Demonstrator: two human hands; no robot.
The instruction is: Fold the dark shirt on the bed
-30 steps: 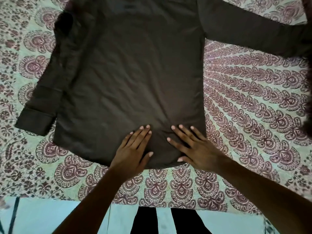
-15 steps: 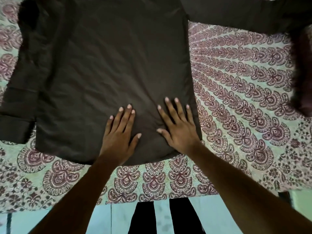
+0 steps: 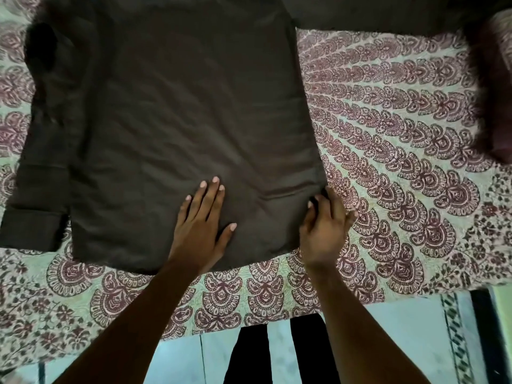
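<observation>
Since half a second ago the right hand (image 3: pixel 324 231) has slid off the cloth's middle to the near right corner of the dark shirt (image 3: pixel 177 120), where its fingers (image 3: pixel 332 202) now curl round the side edge and appear to pinch it; the left hand (image 3: pixel 201 225) has barely shifted and lies flat on the fabric near the hem, fingers straight and spread a little, holding nothing. Spread open on the bed (image 3: pixel 388 151), the shirt has its near hem close to the bed's near edge, one sleeve lying down the left side and the other stretching away to the far right. My judgement is that a side fold is about to begin. If the right hand lifts the edge only at this corner, the long side may sag and fold crookedly, and too little pressure from the flat left hand could let the whole shirt drag across the printed cover and wrinkle.
</observation>
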